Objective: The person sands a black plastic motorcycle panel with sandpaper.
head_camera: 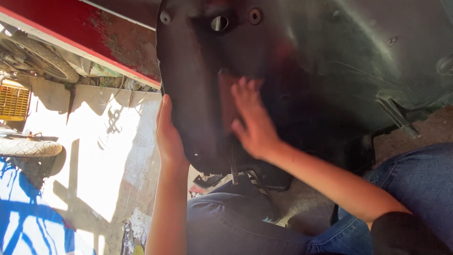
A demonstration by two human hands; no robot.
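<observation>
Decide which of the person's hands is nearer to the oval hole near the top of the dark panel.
The right hand. It lies flat on the dark panel, a little below the oval hole. The left hand grips the panel's left edge, lower and further off.

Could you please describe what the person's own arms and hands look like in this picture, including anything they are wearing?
Both arms are bare to where they leave the picture, with no sleeves showing. The left hand and right hand are bare too: no gloves, rings, watch or bracelets are visible. The fingers of both are slim. The person wears blue denim jeans.
</observation>
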